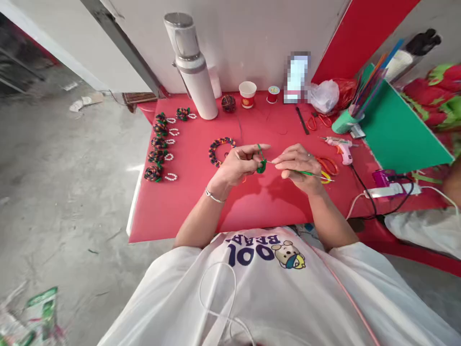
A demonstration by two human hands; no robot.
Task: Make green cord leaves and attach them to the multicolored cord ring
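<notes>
My left hand (239, 166) pinches a small piece of green crochet work (261, 166) between thumb and fingers. A strand of green yarn (260, 151) runs from it up over my raised index finger. My right hand (298, 167) grips a crochet hook (306, 173) with a green handle, its thin tip reaching left to the green piece. Beyond my left hand lies a ring of braided dark, orange and purple yarn (215, 146), partly covered by that hand. Scissors with red and yellow handles (328, 166) rest beside my right hand, partly hidden by it.
Several yarn rosettes (153, 173) with bead loops line the left of the red table (162, 206). At the back stand a white thermos (198, 81), a yarn ball (228, 103), a paper cup (248, 94) and a phone (297, 79). A pink glue gun (344, 149) and power strip (392, 190) lie right.
</notes>
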